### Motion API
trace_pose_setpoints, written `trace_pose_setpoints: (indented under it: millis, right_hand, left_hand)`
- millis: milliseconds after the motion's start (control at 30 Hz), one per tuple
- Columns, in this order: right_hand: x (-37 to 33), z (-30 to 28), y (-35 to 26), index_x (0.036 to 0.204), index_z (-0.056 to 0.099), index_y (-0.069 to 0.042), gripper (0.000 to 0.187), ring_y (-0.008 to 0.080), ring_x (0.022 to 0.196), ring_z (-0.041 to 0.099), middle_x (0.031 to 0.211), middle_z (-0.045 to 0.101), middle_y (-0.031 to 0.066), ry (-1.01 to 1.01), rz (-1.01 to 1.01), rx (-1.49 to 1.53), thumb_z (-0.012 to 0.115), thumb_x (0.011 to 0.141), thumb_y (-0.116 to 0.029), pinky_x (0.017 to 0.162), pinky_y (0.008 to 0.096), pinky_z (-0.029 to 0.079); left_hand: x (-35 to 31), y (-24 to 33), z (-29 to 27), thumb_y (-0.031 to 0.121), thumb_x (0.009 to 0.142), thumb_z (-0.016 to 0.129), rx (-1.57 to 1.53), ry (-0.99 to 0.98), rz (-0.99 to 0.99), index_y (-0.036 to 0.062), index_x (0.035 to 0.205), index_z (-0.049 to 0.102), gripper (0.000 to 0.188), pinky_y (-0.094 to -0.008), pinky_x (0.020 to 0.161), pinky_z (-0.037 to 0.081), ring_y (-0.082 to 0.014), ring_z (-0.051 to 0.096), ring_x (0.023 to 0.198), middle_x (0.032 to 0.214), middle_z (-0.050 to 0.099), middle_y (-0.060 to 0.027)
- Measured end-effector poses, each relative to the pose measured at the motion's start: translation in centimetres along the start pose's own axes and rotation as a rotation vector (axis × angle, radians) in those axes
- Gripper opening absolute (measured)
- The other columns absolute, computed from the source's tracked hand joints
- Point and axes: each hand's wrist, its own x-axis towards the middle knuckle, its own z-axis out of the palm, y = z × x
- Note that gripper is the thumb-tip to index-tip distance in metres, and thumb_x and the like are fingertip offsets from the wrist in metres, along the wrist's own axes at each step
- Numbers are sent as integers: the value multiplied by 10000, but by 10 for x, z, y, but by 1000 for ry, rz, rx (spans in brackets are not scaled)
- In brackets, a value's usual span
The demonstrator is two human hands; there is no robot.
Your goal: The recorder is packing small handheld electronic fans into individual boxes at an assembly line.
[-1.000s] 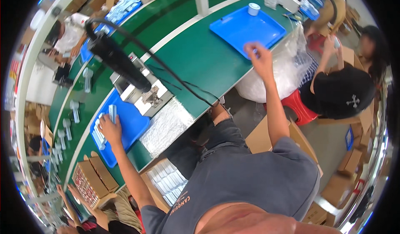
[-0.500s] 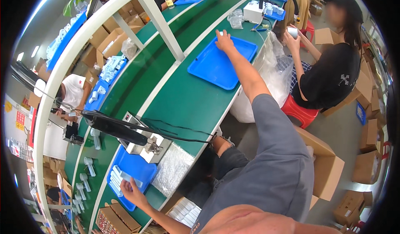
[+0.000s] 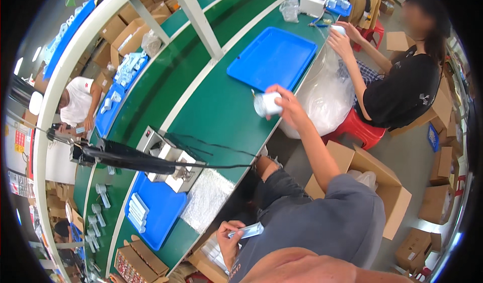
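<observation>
My right hand (image 3: 288,105) is over the edge of the green bench (image 3: 221,107), shut on a small white cup-like container (image 3: 266,103). It is just in front of an empty blue tray (image 3: 274,56). My left hand (image 3: 229,236) is close to my body, below the bench edge, holding a flat clear-white packet (image 3: 247,230). A second blue tray (image 3: 163,210) with a row of white packets (image 3: 137,212) lies on the bench to the left of that hand.
A small metal machine (image 3: 171,162) with a black hose (image 3: 131,159) stands between the trays, next to a silver foil sheet (image 3: 206,200). A co-worker in a black shirt (image 3: 397,89) sits to the right over a large clear plastic bag (image 3: 327,94). Cardboard boxes (image 3: 367,177) stand around.
My right hand has drawn back from the far blue tray with the white container in it. My left hand left the near tray and came to my body with a packet.
</observation>
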Motion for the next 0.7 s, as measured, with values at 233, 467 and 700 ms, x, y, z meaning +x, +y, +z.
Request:
trace_pose_setpoints:
  millis: [233,467,700]
  right_hand:
    - [-87,58,56,1298,576,22,544,223,1047,672,1182,667,134,-10,211,223,697,899,-327,811,330,577]
    - [-62,115,2,1283,582,77,697,239,1110,641,1189,652,205,-567,89,6,754,776,-368,970,365,493]
    - [-73,187,9,1280,610,2,598,197,1117,627,1204,637,116,-542,283,-260,837,731,-60,960,315,487]
  left_hand:
    - [-15,60,2,64,908,710,338,-352,-464,6,1345,548,469,-295,1000,449,-134,565,1146,1204,619,-53]
    - [44,85,32,141,892,745,87,157,198,-47,1303,541,496,-289,817,518,-149,613,993,1159,613,-86]
    - [59,94,41,84,968,643,-95,361,500,-10,1317,490,392,-330,894,505,-170,615,986,1126,626,-98]
